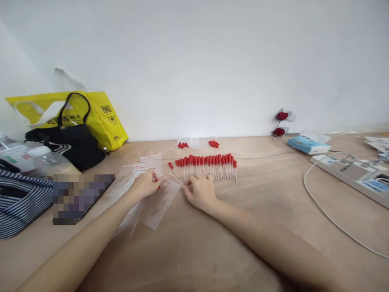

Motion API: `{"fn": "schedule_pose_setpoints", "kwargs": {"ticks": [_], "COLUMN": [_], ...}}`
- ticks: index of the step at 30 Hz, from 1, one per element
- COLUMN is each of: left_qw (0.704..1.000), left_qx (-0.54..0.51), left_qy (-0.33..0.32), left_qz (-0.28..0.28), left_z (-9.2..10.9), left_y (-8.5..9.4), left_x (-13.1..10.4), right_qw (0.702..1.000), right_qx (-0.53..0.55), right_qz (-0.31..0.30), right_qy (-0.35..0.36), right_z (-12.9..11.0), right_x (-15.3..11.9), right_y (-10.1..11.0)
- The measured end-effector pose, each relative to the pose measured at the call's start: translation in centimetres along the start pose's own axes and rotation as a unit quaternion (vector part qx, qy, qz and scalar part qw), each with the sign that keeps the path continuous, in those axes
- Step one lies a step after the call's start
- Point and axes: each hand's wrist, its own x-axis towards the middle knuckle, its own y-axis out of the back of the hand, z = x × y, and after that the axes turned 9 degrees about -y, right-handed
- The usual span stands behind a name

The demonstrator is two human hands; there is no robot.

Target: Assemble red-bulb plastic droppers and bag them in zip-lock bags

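Note:
My left hand (pixel 145 184) is closed, with a small red-capped dropper (pixel 157 181) at its fingertips, partly hidden by them. The fingers of my right hand (pixel 200 191) are bent and pinch the top edge of a clear zip bag (pixel 159 202), which hangs down between my hands. More clear zip bags (pixel 127 174) lie under and beside my left forearm. Beyond my right hand, a row of clear droppers with red caps (pixel 209 162) lies side by side on the table. One red cap (pixel 170 165) sits at the row's left end.
Filled clear bags with red caps (pixel 214 144) lie by the wall. At the left are a yellow bag (pixel 112 121), black bag (pixel 82 146), bottle (pixel 54 162), striped pouch (pixel 24 202) and blurred flat item (pixel 88 196). Tissues (pixel 306 144), artificial roses (pixel 282 116) and a power strip (pixel 349 178) stand right.

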Motion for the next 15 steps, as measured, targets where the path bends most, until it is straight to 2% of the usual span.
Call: {"fn": "schedule_pose_setpoints", "kwargs": {"ticks": [4, 9, 12, 15], "left_qw": [0.999, 1.000, 0.996, 0.981], "left_qx": [0.029, 0.020, -0.016, -0.081], "left_qy": [0.009, -0.005, -0.039, -0.105], "left_qz": [-0.013, 0.006, 0.077, 0.141], "left_z": [0.9, 1.4, 1.8, 2.6], "left_y": [-0.5, -0.3, -0.1, -0.3], "left_x": [0.7, 0.8, 0.3, -0.9], "right_qw": [0.993, 0.990, 0.993, 0.997], "right_qx": [-0.030, -0.046, -0.029, -0.005], "right_qz": [-0.071, -0.087, -0.080, -0.063], "right_qy": [-0.090, -0.099, -0.086, -0.038], "right_z": [-2.2, -2.8, -1.8, 1.3], "right_x": [1.5, 1.7, 1.3, 0.4], "right_y": [-0.7, -0.9, -0.6, 0.6]}}
